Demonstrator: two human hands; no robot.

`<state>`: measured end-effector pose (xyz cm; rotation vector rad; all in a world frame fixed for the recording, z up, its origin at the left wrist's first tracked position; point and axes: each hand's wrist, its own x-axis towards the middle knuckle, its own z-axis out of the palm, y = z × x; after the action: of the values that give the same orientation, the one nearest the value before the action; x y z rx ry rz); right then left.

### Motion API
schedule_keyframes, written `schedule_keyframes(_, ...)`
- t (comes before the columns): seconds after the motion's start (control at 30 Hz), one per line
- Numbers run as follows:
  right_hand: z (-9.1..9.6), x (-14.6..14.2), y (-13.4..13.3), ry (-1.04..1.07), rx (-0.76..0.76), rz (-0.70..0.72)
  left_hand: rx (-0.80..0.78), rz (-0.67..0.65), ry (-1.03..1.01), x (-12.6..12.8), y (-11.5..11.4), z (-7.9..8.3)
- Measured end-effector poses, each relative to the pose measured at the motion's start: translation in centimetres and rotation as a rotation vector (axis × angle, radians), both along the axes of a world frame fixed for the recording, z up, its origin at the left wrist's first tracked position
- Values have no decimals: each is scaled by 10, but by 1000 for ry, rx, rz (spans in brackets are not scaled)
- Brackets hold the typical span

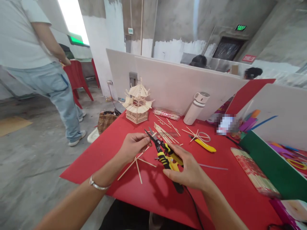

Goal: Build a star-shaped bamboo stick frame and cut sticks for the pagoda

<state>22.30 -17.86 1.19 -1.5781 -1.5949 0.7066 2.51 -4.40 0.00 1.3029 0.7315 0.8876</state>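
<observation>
My left hand (134,145) is closed in a pinch on a thin wooden stick (154,134), most of which the fingers hide. Beside those fingertips are the narrow, parted jaws of yellow-and-black pliers (163,158). My right hand (188,164) wraps round the plier handles. Under it, partly covered, lies a yellow tool with a black handle (178,187) and a black cord, perhaps a glue gun. Several sticks joined in a star shape (136,158) lie below my left hand. Loose cut sticks (168,134) are scattered beyond the pliers.
A wooden-stick pagoda model (137,108) stands at the red table's (96,166) far left corner. Behind are a white flask (196,108) and packaged sticks (166,114). A yellow utility knife (205,144) lies right, near a green box (271,166). A person (45,64) stands left.
</observation>
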Motion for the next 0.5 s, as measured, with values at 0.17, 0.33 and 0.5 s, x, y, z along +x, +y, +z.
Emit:
schedule_keyframes(0.17, -2, -1, 3, 16, -30, 20, 11, -4, 3, 0, 1, 0)
schedule_keyframes(0.33, 0, -3, 4, 19, -33, 63, 36, -15, -6, -1, 2, 0)
schedule_keyframes(0.5, -1, -3, 3, 26, -50, 66, 71, -10, -15, -3, 0, 3)
